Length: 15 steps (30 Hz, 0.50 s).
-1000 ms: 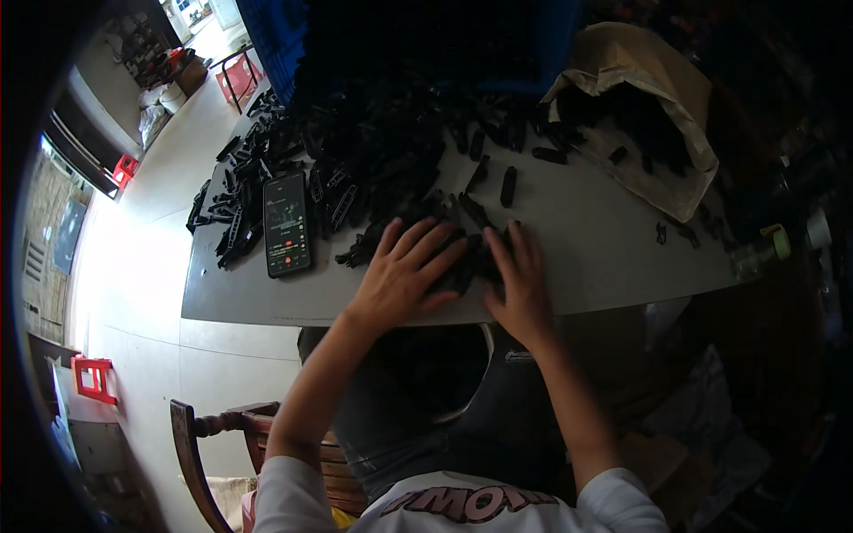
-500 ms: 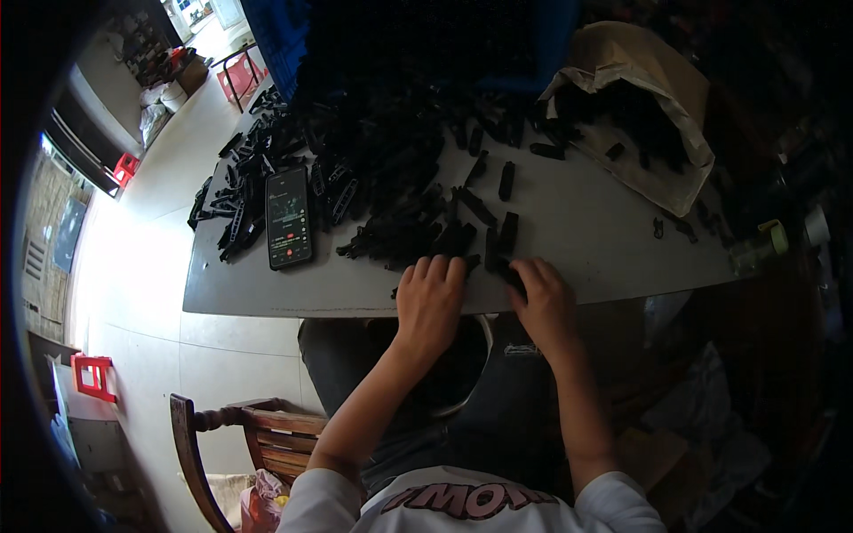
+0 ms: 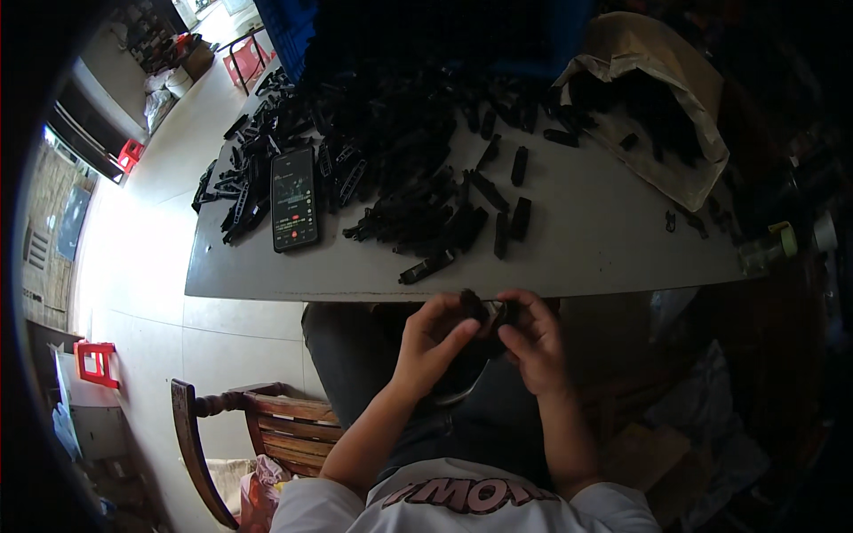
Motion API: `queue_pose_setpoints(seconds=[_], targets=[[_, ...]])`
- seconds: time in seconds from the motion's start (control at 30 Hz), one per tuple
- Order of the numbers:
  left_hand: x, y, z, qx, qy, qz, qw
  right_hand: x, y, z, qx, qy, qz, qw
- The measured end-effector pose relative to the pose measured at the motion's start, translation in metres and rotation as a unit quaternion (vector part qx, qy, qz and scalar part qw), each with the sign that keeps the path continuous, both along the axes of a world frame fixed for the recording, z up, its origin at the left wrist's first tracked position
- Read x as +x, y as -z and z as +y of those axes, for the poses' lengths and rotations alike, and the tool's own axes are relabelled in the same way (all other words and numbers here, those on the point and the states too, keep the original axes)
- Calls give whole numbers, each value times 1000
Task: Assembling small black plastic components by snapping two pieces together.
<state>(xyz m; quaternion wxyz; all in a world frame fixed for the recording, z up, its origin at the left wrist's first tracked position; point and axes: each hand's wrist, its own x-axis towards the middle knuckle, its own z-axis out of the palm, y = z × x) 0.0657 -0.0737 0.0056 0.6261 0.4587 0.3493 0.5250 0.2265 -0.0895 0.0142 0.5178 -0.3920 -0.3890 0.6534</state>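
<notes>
A black smartphone with a lit screen (image 3: 294,199) is lying on the grey tabletop (image 3: 604,240), beside a heap of small black plastic parts (image 3: 391,151). Just below the table's near edge, over the lap, the left hand (image 3: 433,342) and the right hand (image 3: 531,341) are both pinching one small black plastic piece (image 3: 477,308) between their fingertips.

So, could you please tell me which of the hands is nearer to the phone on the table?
Left. The left hand is below and right of the phone; the right hand is farther right.
</notes>
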Motion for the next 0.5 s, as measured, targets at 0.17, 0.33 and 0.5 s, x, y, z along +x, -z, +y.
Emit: queue_pose_setpoints(seconds=[0.17, 0.33, 0.5], targets=[[-2, 1, -8, -34, 7, 107, 994, -13, 2, -5, 9, 90, 25, 996], [2, -9, -10, 78, 36, 252, 964, -18, 3, -6, 89, 115, -92, 985], [-2, -6, -11, 10, 108, 194, 975, -13, 12, -7, 205, 113, -193, 953]])
